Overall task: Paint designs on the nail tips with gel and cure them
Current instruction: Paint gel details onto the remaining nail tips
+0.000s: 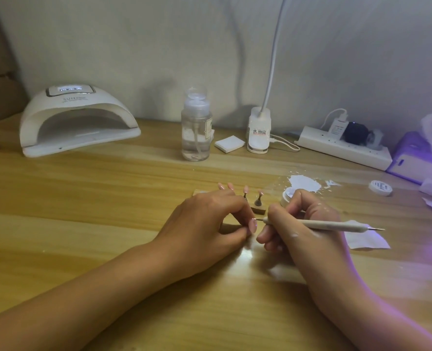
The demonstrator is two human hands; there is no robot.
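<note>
My left hand (pixel 204 224) pinches a pink nail tip (pixel 252 225) just above the wooden table. My right hand (pixel 301 224) grips a white dotting pen (pixel 336 225), and its fine point touches the top edge of that nail tip. Behind my hands, several pink nail tips (pixel 246 190) stand on small holders on a wooden block (pixel 257 210). An open white gel jar (pixel 287 196) sits behind my right hand, partly hidden by it. The white curing lamp (pixel 75 120) stands at the back left, its opening facing me.
A clear pump bottle (pixel 196 130), a white pad (pixel 229 144) and a desk lamp base (pixel 258 131) stand at the back. A power strip (pixel 344 146), a purple tissue box (pixel 417 158), a jar lid (pixel 380 187) and a paper wipe (pixel 366 239) lie to the right.
</note>
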